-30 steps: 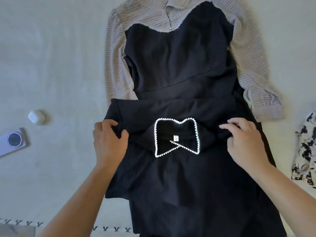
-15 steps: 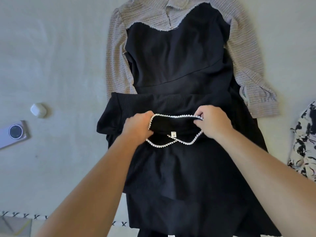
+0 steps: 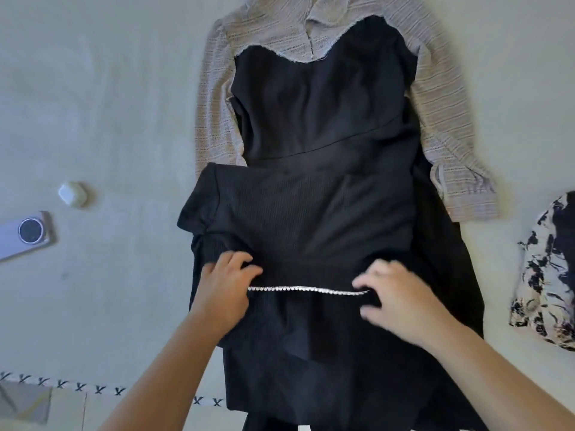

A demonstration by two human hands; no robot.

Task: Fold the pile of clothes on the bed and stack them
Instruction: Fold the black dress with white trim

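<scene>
Black top (image 3: 311, 219) lies centre frame, folded over black dress (image 3: 317, 104) and grey shirt (image 3: 445, 119) on bed (image 3: 109, 119). Pearl trim (image 3: 306, 289) runs between the hands. L hand (image 3: 224, 289) pinches top's edge at trim's left end, fingers curled. R hand (image 3: 401, 301) blurred; fingers bent on fabric at trim's right end, grasp can't tell. Left edge: phone (image 3: 26, 233), white case (image 3: 73, 194). Right edge: floral cloth (image 3: 544, 275). No writing legible.

Both hands, left (image 3: 224, 287) and right (image 3: 401, 298), grip the black top's (image 3: 311, 219) pearl-trimmed edge (image 3: 306, 289).
</scene>
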